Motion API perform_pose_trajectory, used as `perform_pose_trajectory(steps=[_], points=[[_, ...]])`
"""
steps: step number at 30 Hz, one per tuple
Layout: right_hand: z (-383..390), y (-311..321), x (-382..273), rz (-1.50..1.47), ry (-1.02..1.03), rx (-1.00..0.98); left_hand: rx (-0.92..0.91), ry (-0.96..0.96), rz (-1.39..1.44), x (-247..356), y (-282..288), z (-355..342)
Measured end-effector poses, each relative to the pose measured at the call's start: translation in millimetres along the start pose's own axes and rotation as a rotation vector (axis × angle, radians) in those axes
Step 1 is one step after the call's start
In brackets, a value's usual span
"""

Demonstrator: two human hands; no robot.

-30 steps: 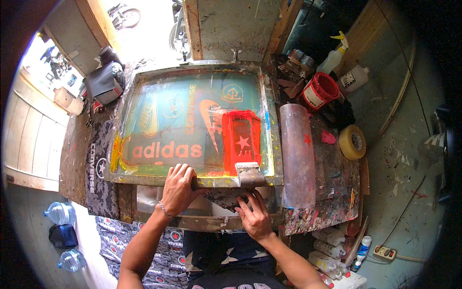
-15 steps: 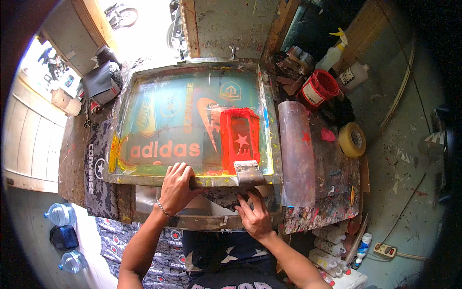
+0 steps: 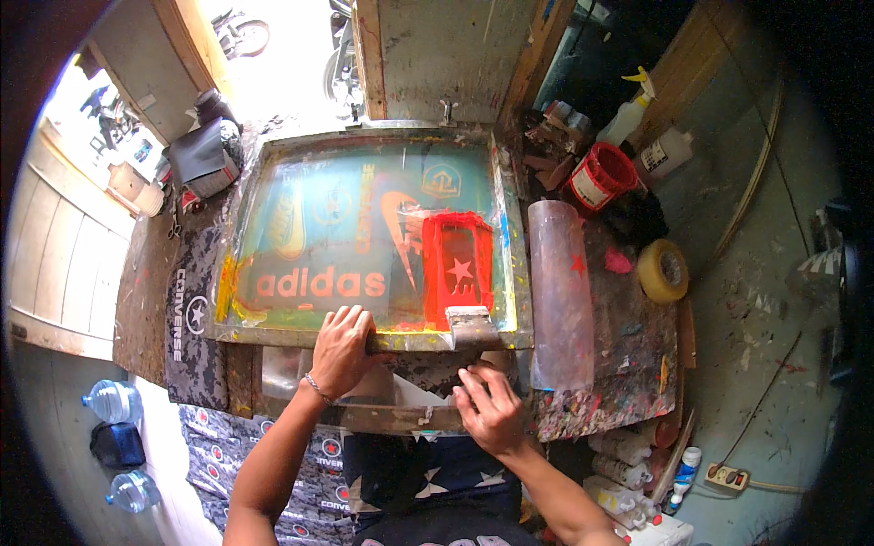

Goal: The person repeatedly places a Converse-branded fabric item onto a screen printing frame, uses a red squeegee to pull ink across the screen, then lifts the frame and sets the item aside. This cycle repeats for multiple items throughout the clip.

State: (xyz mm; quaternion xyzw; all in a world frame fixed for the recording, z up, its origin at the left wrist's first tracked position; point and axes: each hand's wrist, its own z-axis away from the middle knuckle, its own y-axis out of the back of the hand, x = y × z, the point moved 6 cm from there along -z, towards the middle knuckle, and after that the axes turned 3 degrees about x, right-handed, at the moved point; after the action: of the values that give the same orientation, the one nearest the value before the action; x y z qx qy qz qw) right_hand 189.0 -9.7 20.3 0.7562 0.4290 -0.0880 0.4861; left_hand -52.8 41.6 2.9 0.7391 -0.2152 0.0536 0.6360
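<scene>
A screen-printing frame (image 3: 238, 227) with teal mesh, orange lettering and logo shapes lies on the bench, a red inked rectangle with a star (image 3: 460, 246) at its right. A grimy squeegee (image 3: 472, 328) rests on its front edge. My left hand (image 3: 341, 350) is closed over the front edge of the frame. My right hand (image 3: 492, 414) is just below the squeegee, fingers loosely curled and apart, beside dark camouflage material (image 3: 419, 369) under the frame; its thumb is mostly hidden.
Right: a clear plastic roll (image 3: 560, 300), tape (image 3: 663, 271), red bucket (image 3: 601, 180), spray bottle (image 3: 624, 118). Left: patterned fabric (image 3: 196, 364), scissors (image 3: 175, 227), black bundle (image 3: 200, 155), water jugs (image 3: 109, 400) on the floor. A doorway (image 3: 282, 73) shows motorbikes outside.
My right hand has drawn slightly right and down, away from the material under the frame. My left hand stays on the frame's edge. The whole view has shifted slightly.
</scene>
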Motion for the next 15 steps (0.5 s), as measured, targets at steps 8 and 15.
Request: perform_pose_trajectory(steps=[8,15], points=[[-83.8,4.4,17.5,0.257,0.151,-0.440,-0.017,-0.019,-0.048,-0.7,-2.8,0.8],[-139.1,-24.7,39.1,0.439,0.266,-0.609,-0.029,0.009,-0.007,0.0,-1.2,0.3]])
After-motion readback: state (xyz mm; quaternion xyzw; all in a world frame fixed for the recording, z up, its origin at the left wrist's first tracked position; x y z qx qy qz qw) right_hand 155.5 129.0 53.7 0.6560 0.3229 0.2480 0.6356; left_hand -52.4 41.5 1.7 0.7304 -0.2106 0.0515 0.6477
